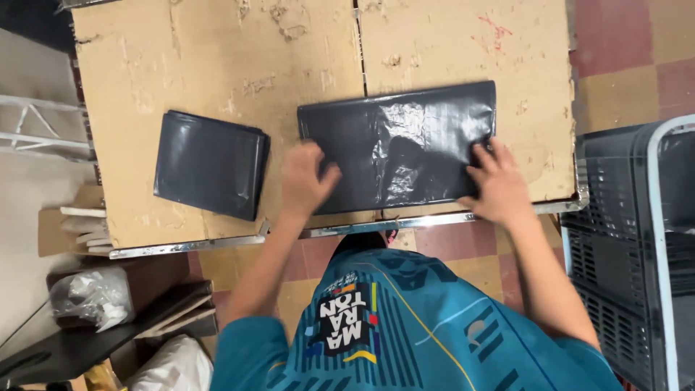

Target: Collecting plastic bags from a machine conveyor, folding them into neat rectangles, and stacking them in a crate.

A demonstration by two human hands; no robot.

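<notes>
Teal shirt [405, 333], both hands flat, fingers spread, left hand [304, 181] and right hand [499, 185] pressing black plastic bag's [398, 145] near corners

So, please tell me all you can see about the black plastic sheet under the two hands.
The black plastic sheet is glossy, thin and wrinkled, and looks like a folded bag. It lies flat as a wide rectangle on the cardboard-covered table, near its front edge. The left hand presses its left part, and the right hand its lower right corner.

Both hands lie flat, left [305, 181] and right [498, 185] (fingers spread).
</notes>
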